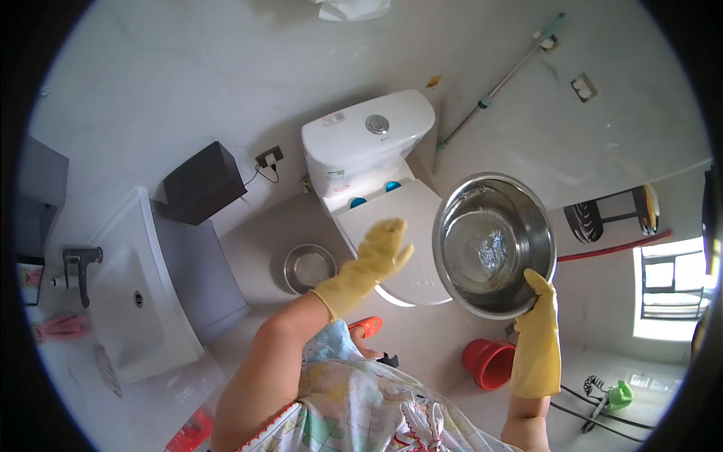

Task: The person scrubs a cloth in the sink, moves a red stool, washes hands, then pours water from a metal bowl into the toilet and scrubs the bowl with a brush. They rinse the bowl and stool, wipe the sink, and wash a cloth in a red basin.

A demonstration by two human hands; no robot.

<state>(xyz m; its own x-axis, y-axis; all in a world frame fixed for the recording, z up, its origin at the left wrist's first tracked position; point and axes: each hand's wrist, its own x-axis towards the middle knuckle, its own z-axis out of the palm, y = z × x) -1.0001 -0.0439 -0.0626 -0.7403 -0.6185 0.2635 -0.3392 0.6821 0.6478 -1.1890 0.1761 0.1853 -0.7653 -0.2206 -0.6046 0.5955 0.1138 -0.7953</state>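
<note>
My right hand (536,333), in a yellow rubber glove, grips the near right rim of a large stainless steel basin (536,226). The thumb lies inside the rim and the other fingers are hidden beneath it. Clear water (480,243) covers the bottom of the basin, and light glints on it. To the left, my left hand (378,254) wears a matching glove and holds nothing, its thumb apart from the fingers. It hovers over the closed lid (418,243) of a white toilet (361,135). Some wet drops show on the lid near its front.
A small steel bowl (310,269) sits on the floor left of the toilet, and a red bucket (489,364) stands at right. The washbasin (141,339) projects at left beside a dark box (206,183). A long pole (511,72) leans against the wall.
</note>
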